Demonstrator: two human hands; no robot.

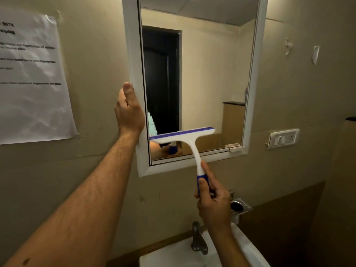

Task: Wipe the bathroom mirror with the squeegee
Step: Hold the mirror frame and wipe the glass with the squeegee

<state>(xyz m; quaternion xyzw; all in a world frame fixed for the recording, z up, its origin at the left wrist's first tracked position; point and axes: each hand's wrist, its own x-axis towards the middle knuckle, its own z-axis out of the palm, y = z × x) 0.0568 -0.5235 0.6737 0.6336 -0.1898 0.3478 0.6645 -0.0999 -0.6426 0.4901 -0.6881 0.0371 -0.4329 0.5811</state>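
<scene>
A white-framed bathroom mirror [212,74] hangs on the beige wall, reflecting a dark door. My left hand [129,110] grips the mirror's left frame edge, thumb up along it. A white squeegee [183,136] with a blue blade and blue grip rests with its blade across the lower part of the glass, tilted slightly up to the right. My right hand [212,201] is closed around the squeegee's blue handle below the mirror's bottom frame.
A white sink [173,255] with a metal tap [198,239] sits below. A printed paper sheet [32,78] is taped to the wall at left. A switch socket plate [283,137] is right of the mirror, a metal holder [239,206] below it.
</scene>
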